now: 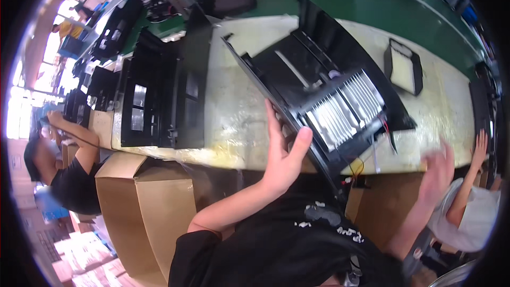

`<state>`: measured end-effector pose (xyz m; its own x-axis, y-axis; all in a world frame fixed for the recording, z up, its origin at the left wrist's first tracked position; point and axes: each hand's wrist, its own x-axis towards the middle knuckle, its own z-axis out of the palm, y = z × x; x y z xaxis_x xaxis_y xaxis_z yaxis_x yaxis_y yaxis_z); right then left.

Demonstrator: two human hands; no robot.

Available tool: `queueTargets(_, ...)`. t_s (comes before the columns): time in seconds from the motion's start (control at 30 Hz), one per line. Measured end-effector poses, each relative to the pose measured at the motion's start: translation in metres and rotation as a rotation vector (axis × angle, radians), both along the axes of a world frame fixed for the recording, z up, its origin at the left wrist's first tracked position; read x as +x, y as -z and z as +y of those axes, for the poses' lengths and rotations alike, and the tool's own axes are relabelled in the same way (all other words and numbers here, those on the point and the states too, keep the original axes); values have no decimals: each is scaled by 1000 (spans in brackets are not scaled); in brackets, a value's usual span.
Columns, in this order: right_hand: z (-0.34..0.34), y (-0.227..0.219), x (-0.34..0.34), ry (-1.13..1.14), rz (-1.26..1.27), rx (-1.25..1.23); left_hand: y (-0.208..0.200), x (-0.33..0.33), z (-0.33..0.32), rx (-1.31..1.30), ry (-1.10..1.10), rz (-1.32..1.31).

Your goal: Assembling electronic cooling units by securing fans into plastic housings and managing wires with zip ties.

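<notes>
A black plastic housing (340, 26) with a curved side wall tilts over the table in front of me. Ribbed silvery metal panels (345, 109) sit in its near part. Thin red and dark wires (390, 133) hang from its near right side. My left hand (284, 154) grips the housing's near left edge, thumb on the near side and fingers partly hidden behind the edge. Off to the right and apart from the housing, my right hand (438, 172) is raised and blurred by motion. Its fingers look apart, with nothing visible in them.
More black housings (154, 95) stand at the table's left. A black rectangular frame (402, 67) lies on the pale, film-covered table (239, 117) at right. Open cardboard boxes (143, 196) stand below the near edge. Co-workers (64, 175) work at left and, with a hand (479, 149) showing, at right.
</notes>
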<state>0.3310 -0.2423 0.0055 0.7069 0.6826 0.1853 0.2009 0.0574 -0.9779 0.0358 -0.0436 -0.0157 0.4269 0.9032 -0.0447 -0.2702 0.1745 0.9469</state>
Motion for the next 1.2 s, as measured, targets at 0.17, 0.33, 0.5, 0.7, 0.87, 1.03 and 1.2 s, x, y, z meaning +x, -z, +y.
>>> queueTargets(0.17,172,-11,-7,-480,671,-261,16,8,-16,183,7,78)
queueTargets(0.33,179,-14,-22,-615,746,-321,7,20,3,13,-85,-148)
queueTargets(0.5,214,-60,1,-618,449,-350,-73,41,80,-33,15,-213)
queueTargets(0.7,346,-104,98,-659,401,-279,-85,143,253,4,147,-349)
queueTargets(0.87,420,-50,174,-486,443,-292,-33,239,352,55,197,-327)
queueTargets(1.03,443,-25,203,-424,498,-280,9,300,398,-23,208,-285)
queueTargets(1.2,458,-19,229,-597,326,-307,14,281,399,477,-347,207)
